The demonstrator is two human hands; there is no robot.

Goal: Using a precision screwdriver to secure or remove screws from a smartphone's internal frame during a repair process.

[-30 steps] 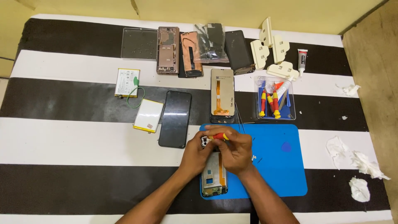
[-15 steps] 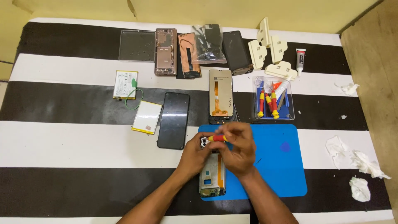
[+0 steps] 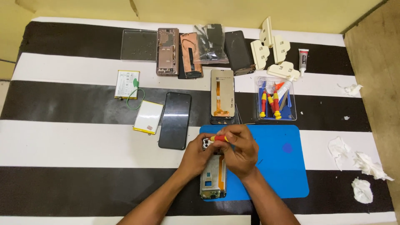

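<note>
Down at the near left corner of the blue work mat (image 3: pixel 287 166), both hands meet over an opened phone frame (image 3: pixel 213 179) that lies lengthwise on the mat, its lower end just past the mat's near edge. The right hand (image 3: pixel 239 150) has its fingers curled tight around a red-and-yellow screwdriver (image 3: pixel 218 138), held roughly level over the frame's top end. The left hand (image 3: pixel 196 156) grips the frame's upper left side, fingers closed on it beside the camera cutout. Just beyond the mat's far edge lies a detached screen with an orange flex cable (image 3: pixel 222 96), and to its right a clear tray of screwdrivers (image 3: pixel 276 100). Left of the mat rests a dark phone panel (image 3: pixel 175 121).
</note>
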